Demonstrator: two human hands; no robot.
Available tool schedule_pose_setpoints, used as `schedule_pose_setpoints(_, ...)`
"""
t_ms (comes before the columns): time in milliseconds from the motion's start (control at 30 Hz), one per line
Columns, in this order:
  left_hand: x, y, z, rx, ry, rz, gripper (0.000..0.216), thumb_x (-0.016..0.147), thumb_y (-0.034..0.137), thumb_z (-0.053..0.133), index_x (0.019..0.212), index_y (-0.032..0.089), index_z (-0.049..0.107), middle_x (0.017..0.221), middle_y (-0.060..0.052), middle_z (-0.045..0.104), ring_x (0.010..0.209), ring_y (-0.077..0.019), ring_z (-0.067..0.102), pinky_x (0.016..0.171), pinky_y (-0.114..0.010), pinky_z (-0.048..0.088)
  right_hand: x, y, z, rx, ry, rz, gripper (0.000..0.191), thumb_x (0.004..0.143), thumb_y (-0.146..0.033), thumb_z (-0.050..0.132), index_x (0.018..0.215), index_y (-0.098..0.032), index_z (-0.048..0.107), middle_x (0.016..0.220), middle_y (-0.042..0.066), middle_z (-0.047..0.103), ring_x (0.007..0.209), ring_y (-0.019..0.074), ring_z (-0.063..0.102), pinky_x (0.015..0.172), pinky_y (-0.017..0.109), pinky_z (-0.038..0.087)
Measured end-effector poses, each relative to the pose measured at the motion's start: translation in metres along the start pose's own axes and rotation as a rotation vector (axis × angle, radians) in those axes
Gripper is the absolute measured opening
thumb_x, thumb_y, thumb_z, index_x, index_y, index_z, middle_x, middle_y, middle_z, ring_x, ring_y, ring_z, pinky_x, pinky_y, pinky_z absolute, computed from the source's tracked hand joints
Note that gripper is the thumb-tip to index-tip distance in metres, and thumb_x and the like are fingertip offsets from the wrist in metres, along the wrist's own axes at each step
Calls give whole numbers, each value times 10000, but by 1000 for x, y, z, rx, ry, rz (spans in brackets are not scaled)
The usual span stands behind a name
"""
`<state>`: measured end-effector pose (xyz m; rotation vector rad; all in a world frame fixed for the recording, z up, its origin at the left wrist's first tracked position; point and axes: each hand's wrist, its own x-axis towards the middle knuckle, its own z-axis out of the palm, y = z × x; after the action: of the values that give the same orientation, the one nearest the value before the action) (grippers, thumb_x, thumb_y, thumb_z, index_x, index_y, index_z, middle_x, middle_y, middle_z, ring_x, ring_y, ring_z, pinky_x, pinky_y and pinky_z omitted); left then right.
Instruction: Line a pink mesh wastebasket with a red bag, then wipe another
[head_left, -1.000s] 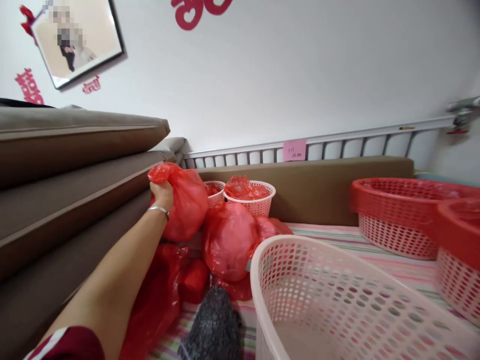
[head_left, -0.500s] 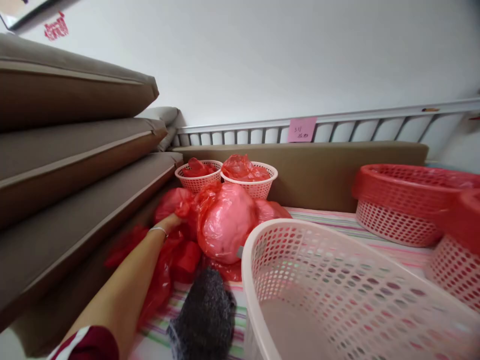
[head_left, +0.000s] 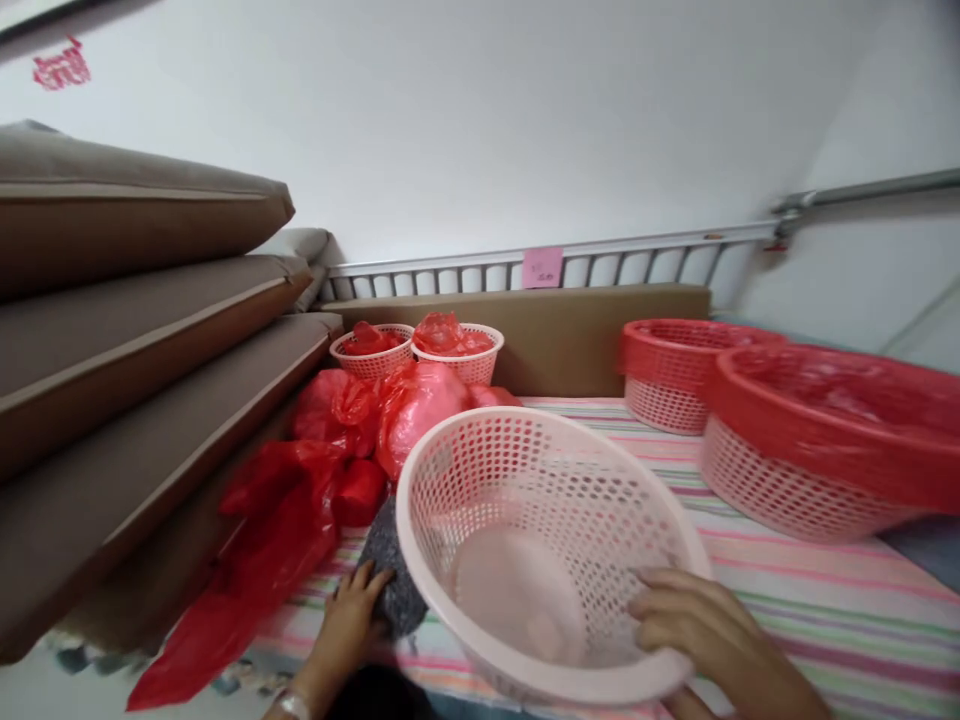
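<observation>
A pale pink perforated basket (head_left: 525, 470) lies tilted on the striped sheet in front of me. My right hand (head_left: 705, 625) grips its near rim, fingers curled over the edge. My left hand (head_left: 352, 615) rests low at the left with its fingers on a dark grey cloth (head_left: 394, 570) tucked beside the basket. Red plastic bags (head_left: 360, 420) are piled just beyond the left hand, against the stacked brown cushions.
Brown cushions (head_left: 135, 330) are stacked along the left. Two small pink baskets (head_left: 420, 350) with red bags stand at the back. Two larger baskets with red liners (head_left: 825, 430) sit on the right. A metal rail with a pink note (head_left: 541, 268) runs along the wall.
My left hand let go of the red bag it held up, and drew back to the grey cloth. My right hand came into view on the basket's rim. The view swung right.
</observation>
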<state>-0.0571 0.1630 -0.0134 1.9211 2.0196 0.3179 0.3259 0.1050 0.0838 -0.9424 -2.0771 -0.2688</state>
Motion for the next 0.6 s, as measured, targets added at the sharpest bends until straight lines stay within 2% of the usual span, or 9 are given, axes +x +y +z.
schedule_pose_setpoints(67, 1, -9, 8, -136, 132, -23, 475, 552, 96, 534, 994, 222, 653, 1175, -85, 637, 1139, -279, 545, 961, -374, 409, 9, -17, -9, -10, -83, 25, 126, 751, -261, 608, 871, -282, 641, 955, 22, 664, 985, 225, 593, 835, 331, 481)
schedule_pose_setpoints(133, 4, -16, -2, -281, 250, -56, 337, 563, 129, 518, 859, 212, 656, 935, -65, 713, 955, -259, 648, 856, -331, 482, 15, -31, -17, -9, -140, 104, 145, 750, -268, 620, 894, -282, 640, 1058, 28, 641, 1052, 236, 560, 892, 364, 459)
schedule_pose_setpoints(233, -13, -17, -41, -462, 434, -145, 244, 673, 338, 509, 843, 193, 608, 716, -37, 680, 717, -266, 680, 663, -342, 534, 13, -42, -29, 33, -186, 170, 246, 759, -363, 634, 992, -284, 632, 1207, 46, 576, 1145, 260, 499, 954, 417, 420)
schedule_pose_setpoints(300, -41, -4, -75, -572, 597, -196, 368, 737, 457, 469, 971, 188, 564, 782, -25, 658, 753, -239, 665, 676, -323, 526, 10, -44, -35, 78, -189, 192, 296, 769, -390, 625, 1046, -287, 620, 1254, 52, 546, 1182, 265, 470, 969, 432, 407)
schedule_pose_setpoints(367, -75, 21, -106, -763, 845, -241, 395, 681, 482, 592, 986, 231, 595, 844, 4, 640, 822, -233, 627, 750, -334, 498, 9, -47, -39, 120, -143, 223, 303, 776, -387, 619, 1062, -288, 618, 1265, 54, 538, 1200, 267, 454, 988, 450, 386)
schedule_pose_setpoints(433, -105, 57, -127, -811, 948, -123, 377, 671, 452, 631, 997, 263, 615, 864, 24, 629, 845, -230, 601, 805, -349, 475, 13, -56, -42, 161, -9, 290, 293, 782, -367, 612, 1062, -281, 619, 1260, 58, 539, 1208, 267, 445, 1015, 473, 348)
schedule_pose_setpoints(500, -125, 99, -133, -800, 1047, 103, 343, 661, 373, 661, 989, 282, 619, 905, 26, 621, 865, -229, 590, 826, -342, 466, 23, -72, -44, 283, 163, 392, 355, 791, -357, 600, 1135, -271, 578, 1294, 71, 509, 1222, 262, 430, 1025, 475, 332)
schedule_pose_setpoints(533, -131, 119, -130, -786, 1031, 279, 299, 662, 312, 665, 957, 293, 621, 936, 19, 623, 877, -225, 590, 800, -324, 476, 29, -83, -45, 405, 229, 443, 428, 795, -365, 592, 1206, -267, 525, 1329, 80, 475, 1230, 257, 424, 1013, 462, 350)
schedule_pose_setpoints(600, -139, 156, -118, -726, 811, 680, 294, 687, 177, 627, 945, 316, 622, 972, -2, 635, 899, -218, 596, 767, -306, 485, 42, -104, -44, 724, 285, 544, 562, 794, -391, 588, 1311, -261, 409, 1370, 92, 429, 1222, 246, 438, 970, 425, 404)
